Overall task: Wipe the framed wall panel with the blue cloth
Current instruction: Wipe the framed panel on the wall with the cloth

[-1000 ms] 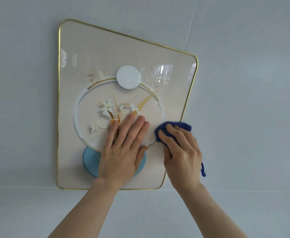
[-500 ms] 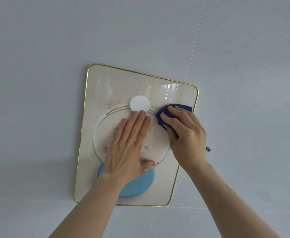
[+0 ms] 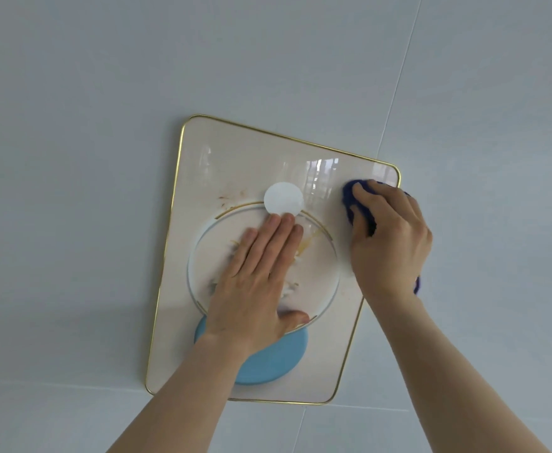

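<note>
Head view: my right hand (image 3: 389, 237) presses the bunched blue cloth (image 3: 354, 197) at the framed wall panel's (image 3: 235, 158) two o'clock corner; my left hand (image 3: 255, 279) lies flat, bracing centre. Soft cloth, glossy slippery panel, probably fragile.

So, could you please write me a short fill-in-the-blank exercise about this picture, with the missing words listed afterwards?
1. The right hand presses a ____ cloth against the framed wall panel.
2. The left hand lies ____ on the panel, fingers together.
3. The panel's thin frame is ____ in colour.
4. Just above the left fingertips sits a white ____.

Missing words: blue; flat; gold; circle
</note>
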The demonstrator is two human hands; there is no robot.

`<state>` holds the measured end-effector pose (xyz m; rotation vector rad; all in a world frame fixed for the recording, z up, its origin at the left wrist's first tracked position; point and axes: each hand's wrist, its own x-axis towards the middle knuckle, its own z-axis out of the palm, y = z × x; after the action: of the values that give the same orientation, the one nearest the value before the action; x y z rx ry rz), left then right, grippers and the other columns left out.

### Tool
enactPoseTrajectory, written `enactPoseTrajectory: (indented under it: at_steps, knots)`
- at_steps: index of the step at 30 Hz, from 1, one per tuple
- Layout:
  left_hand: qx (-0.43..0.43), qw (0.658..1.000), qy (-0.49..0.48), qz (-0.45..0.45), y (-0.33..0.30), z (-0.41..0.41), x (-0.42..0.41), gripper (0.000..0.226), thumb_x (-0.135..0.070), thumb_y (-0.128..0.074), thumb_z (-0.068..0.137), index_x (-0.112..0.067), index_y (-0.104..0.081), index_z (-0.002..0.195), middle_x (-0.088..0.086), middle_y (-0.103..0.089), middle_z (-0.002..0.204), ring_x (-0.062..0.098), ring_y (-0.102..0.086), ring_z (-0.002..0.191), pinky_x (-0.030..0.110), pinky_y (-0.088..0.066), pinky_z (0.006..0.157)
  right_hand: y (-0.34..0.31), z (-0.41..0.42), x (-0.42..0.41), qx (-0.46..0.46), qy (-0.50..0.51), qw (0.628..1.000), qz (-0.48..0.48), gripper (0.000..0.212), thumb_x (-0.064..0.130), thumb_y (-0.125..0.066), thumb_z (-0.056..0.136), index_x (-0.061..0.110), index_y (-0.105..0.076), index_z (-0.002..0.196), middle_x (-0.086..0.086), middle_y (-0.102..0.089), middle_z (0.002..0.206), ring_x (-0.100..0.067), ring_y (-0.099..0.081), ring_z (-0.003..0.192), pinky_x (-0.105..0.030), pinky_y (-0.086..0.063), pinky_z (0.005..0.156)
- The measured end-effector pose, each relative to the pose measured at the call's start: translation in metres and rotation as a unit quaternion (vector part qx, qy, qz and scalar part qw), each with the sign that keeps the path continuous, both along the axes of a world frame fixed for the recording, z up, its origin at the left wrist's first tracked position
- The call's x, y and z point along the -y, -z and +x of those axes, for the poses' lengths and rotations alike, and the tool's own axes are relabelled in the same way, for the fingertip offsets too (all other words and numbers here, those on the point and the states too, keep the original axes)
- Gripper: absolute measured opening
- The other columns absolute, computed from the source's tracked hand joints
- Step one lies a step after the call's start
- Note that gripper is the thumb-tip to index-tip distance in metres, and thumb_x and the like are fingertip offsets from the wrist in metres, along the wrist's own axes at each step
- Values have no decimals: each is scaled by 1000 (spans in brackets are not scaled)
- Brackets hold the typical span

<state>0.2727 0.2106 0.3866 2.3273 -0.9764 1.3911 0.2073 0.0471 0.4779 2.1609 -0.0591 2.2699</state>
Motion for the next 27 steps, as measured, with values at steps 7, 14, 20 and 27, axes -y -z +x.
enactPoseTrajectory:
  at_steps: [7, 14, 20, 27]
  knots:
    - [-6, 1000, 0, 2, 0, 1, 0, 131, -81, -62, 74, -11, 2, 165, 7, 8, 175, 24, 9, 162, 46, -4, 131, -11, 0, -1, -4, -65, 998, -19, 24, 0, -76, 88, 10, -81, 109, -7, -79, 114, -27, -72, 109, -17, -45, 91]
    - [3, 1000, -3, -1, 1, 3, 1, 131, -81, -62, 74, -11, 0, 165, 8, 6, 175, 24, 7, 162, 45, -2, 131, 1, 14, -17, -74, -95, 985, -122, 23, 1, -71, 96, 6, -78, 117, -10, -72, 131, -32, -60, 134, -39, -53, 107]
    - [16, 1000, -14, 2, 3, 5, 1, 128, -81, -60, 77, -10, -2, 165, 9, 3, 175, 25, 4, 162, 46, -4, 131, 46, 14, -16, -64, -46, 988, -134, 29, -4, -71, 94, 8, -77, 120, -11, -74, 128, -32, -63, 132, -48, -56, 102]
    - [32, 999, -1, -3, 2, 8, -2, 126, -80, -66, 73, -14, -10, 165, 9, -3, 175, 25, 0, 162, 46, -9, 131, 64, 9, -4, -38, -21, 997, -66, 28, -3, -72, 94, 11, -79, 117, -10, -74, 126, -31, -66, 125, -46, -59, 95]
